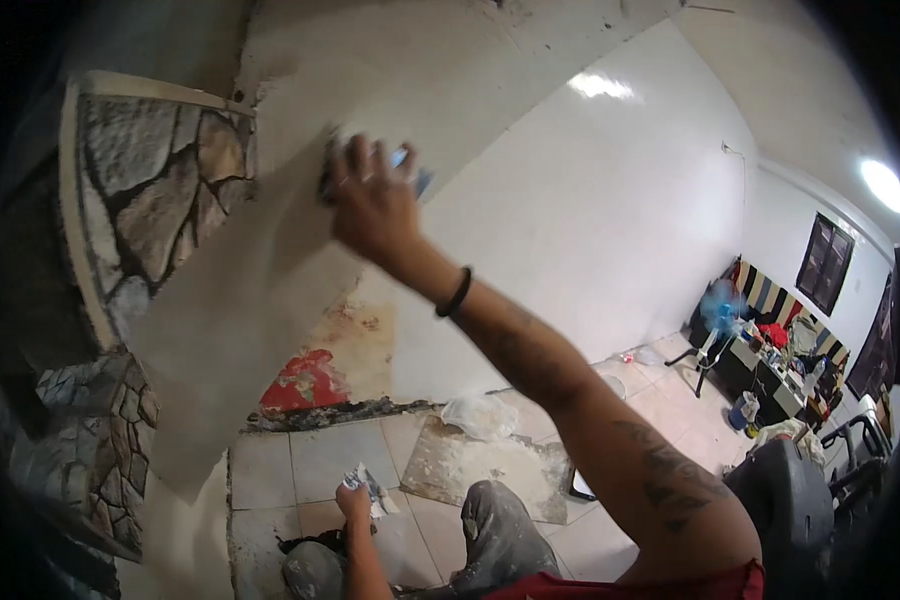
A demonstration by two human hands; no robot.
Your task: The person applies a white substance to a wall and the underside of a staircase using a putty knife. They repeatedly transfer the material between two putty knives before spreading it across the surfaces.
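My right hand (378,200) is raised high, fingers spread over a flat tool (424,186) pressed against the greyish wall panel (300,170). Motion smears the tool; bluish and dark edges show on either side of my fingers. Low down, above the floor tiles, my left hand (351,502) is closed around a putty knife (372,488) smeared with white paste. Much of that knife is covered by the paste and my fingers. A dark band circles my right wrist.
A putty-smeared board (435,465) lies on the tiles, with a clear plastic bag (480,417) at its edge. Red and yellow bare patches (305,380) mark the lower wall. Stone cladding (155,180) stands left. A blue fan (720,312) and cluttered table (765,375) are far right.
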